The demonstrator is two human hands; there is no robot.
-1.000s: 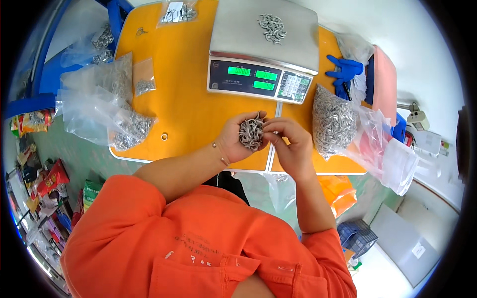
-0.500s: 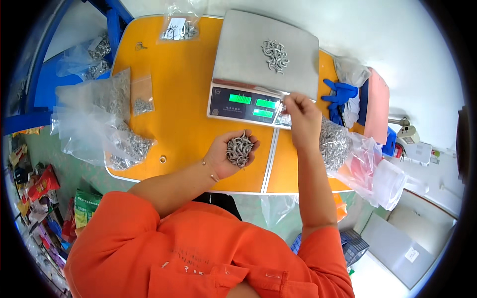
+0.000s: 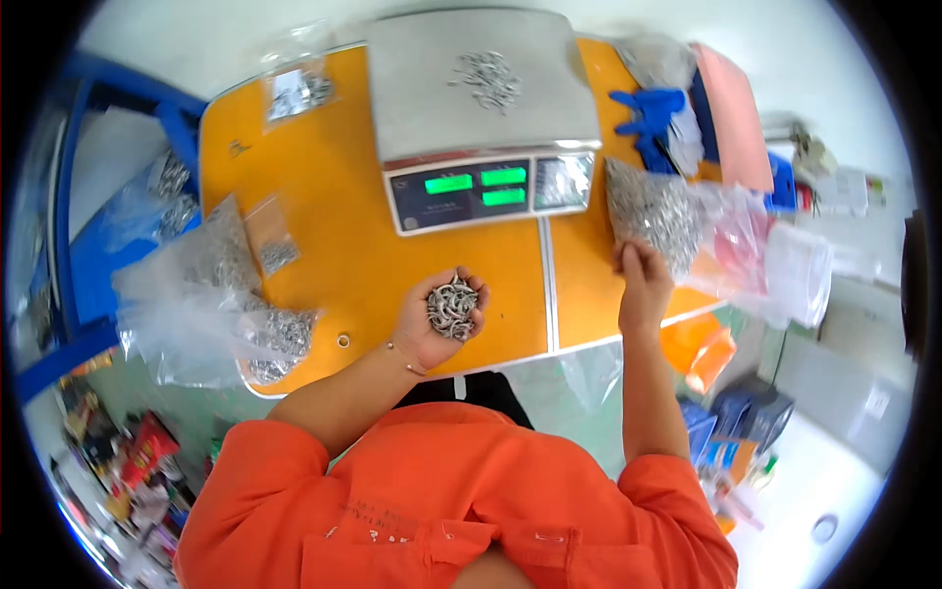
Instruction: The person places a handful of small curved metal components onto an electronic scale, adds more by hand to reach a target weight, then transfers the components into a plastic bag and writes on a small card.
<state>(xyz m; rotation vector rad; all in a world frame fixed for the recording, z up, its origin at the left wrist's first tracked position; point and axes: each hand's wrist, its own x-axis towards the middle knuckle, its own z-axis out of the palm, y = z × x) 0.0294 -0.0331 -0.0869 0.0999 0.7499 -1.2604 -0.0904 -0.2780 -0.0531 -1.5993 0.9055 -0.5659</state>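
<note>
My left hand is cupped palm up above the table's front part. It holds a heap of small curved silver metal pieces. At the right, my right hand has its fingers pinched together at the lower left edge of a clear plastic bag full of similar metal pieces. Whether anything is between those fingertips is hidden. Beyond both hands stands a counting scale with lit green displays. A loose pile of the same curved pieces lies on its steel plate.
Large clear bags of metal parts lie on the left of the orange table, beside a small bag and a metal ring. Another bag lies at the back left. Blue gloves are right of the scale.
My right hand has moved from the scale's right front corner to the bag at the right. My left hand still cups its heap. The whole view has shifted.
</note>
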